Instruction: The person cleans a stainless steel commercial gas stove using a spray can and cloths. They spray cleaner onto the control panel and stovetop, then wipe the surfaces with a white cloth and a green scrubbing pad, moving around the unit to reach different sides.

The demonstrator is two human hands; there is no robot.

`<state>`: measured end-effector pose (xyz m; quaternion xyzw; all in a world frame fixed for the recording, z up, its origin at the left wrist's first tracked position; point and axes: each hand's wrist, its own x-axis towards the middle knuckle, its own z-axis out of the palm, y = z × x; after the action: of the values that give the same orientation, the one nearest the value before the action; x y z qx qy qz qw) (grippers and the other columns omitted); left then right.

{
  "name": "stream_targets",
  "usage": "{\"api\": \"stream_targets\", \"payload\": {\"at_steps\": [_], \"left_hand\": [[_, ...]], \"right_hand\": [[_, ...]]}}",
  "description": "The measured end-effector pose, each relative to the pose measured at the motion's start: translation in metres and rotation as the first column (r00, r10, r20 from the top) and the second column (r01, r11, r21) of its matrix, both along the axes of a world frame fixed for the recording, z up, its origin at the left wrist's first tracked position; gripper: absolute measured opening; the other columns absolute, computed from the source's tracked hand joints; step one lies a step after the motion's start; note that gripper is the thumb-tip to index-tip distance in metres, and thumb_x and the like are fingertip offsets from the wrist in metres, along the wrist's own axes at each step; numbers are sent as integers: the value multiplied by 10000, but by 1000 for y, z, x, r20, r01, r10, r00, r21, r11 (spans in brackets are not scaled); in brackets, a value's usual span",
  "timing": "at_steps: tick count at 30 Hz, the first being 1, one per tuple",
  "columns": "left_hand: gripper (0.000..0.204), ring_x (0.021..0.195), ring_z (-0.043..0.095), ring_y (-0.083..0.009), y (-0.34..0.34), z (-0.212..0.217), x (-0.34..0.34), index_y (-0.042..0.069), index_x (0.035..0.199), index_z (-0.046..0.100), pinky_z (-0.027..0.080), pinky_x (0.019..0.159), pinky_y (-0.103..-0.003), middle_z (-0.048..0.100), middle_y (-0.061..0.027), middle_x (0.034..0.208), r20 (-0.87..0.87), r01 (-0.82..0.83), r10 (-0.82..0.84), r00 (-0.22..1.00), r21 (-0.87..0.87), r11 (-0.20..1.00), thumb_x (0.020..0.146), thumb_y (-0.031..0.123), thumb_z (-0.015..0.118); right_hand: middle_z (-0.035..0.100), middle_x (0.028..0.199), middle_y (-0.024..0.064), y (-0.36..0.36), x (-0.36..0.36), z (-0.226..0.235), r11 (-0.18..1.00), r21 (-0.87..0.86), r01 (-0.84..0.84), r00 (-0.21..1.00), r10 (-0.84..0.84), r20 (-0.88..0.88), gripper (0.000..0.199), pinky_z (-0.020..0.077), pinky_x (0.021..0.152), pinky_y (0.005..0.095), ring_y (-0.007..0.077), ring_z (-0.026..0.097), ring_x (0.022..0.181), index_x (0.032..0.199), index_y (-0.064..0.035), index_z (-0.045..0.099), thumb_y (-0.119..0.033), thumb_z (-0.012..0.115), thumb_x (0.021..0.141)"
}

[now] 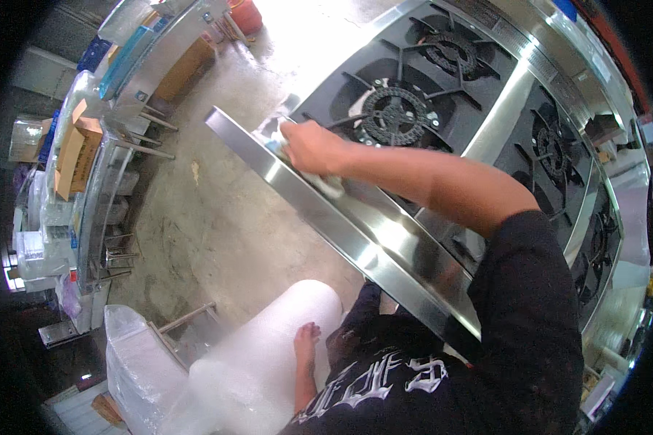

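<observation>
My right hand (313,148) reaches across to the front left corner of a stainless steel gas stove (403,235). Its fingers are closed around a pale cloth (330,186), which is pressed onto the steel ledge behind the raised front rail (301,194). Part of the cloth hangs out below the palm. Low beside my body is my left hand (307,341), next to a big white roll of bubble wrap (268,355). Its fingers are loosely bent and hold nothing that I can see. Whether it touches the roll I cannot tell.
Black cast-iron burners (394,114) and grates cover the stove top. Along the left stand steel tables (112,188) with an open cardboard box (78,156) and wrapped goods. A plastic-wrapped item (134,362) sits at the lower left. Concrete floor (196,210) lies between.
</observation>
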<state>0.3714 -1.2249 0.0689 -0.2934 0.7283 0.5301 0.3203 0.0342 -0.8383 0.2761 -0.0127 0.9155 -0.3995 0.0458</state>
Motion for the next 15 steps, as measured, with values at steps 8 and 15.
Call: {"api": "stream_targets", "payload": {"at_steps": [8,15], "left_hand": [[432,1016,691,-264,23,-47,31,9,1225,672,519,909,-388,730,-167,1109,9,464,-466,885,-93,881,1024,371,545],[414,960,715,-240,40,-68,4,-25,1249,647,550,832,-349,733,-144,1070,0,361,-362,932,72,930,1018,313,583]], "right_hand": [[681,969,325,-10,-56,-14,999,-24,-29,991,26,-132,271,557,812,524,480,688,890,1108,1,641,-215,576,958],[709,1006,266,42,112,-4,990,-41,-131,991,132,9,265,557,830,519,456,697,926,1146,-47,664,-246,579,994]]}}
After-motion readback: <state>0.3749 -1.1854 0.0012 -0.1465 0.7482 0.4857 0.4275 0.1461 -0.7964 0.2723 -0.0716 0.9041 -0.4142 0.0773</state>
